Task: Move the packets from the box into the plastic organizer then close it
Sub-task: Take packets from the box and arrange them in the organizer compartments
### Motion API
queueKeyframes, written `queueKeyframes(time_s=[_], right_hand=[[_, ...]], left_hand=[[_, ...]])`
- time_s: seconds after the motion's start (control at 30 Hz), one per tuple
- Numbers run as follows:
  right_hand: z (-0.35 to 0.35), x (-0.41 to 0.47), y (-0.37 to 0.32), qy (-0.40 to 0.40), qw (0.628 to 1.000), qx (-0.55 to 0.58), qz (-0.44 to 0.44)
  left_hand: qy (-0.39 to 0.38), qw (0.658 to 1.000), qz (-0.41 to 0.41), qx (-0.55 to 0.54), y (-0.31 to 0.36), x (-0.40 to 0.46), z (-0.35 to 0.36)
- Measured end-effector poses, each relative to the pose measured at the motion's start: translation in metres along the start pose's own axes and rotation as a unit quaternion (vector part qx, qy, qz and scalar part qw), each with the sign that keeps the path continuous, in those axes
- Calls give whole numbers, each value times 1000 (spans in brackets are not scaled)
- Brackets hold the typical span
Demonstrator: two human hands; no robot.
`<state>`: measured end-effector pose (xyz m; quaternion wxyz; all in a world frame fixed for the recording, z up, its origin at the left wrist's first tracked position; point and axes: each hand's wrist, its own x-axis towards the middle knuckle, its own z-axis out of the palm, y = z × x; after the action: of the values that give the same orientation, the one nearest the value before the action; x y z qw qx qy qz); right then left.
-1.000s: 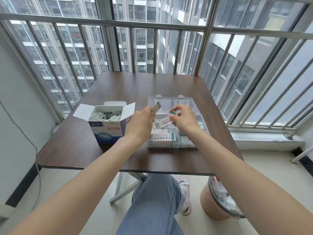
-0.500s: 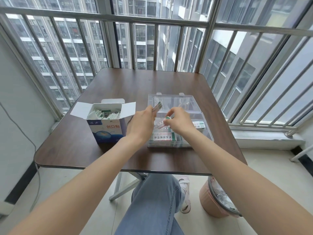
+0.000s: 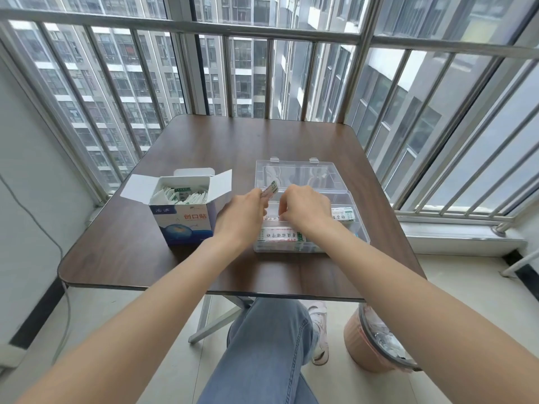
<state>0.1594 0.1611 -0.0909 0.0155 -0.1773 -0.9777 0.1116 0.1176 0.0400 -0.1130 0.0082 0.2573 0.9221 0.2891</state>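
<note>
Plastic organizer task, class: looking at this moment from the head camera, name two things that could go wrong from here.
1. The left hand pinches spare packets by one end above the plastic organizer; they might slip and scatter.
2. The right hand covers the compartment it reaches into, so a packet may land crooked and later block the open lid.
</note>
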Motion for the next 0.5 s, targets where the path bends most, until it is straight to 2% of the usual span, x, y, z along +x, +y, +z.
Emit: queueKeyframes(time_s=[0.27, 0.37, 0.43, 0.5], right_hand=[[-1, 2, 0, -18, 999, 0, -34], [-1, 2, 3, -59, 997, 16, -48], [-5, 3, 9, -75, 994, 61, -55], [-15, 0, 14, -66, 979, 184, -57]], left_hand=[[0, 991, -28, -128, 0, -7, -5], [-13, 985, -47, -163, -1, -7, -5], [-25, 981, -47, -185, -2, -6, -5], [-36, 980, -34, -194, -3, -6, -5]])
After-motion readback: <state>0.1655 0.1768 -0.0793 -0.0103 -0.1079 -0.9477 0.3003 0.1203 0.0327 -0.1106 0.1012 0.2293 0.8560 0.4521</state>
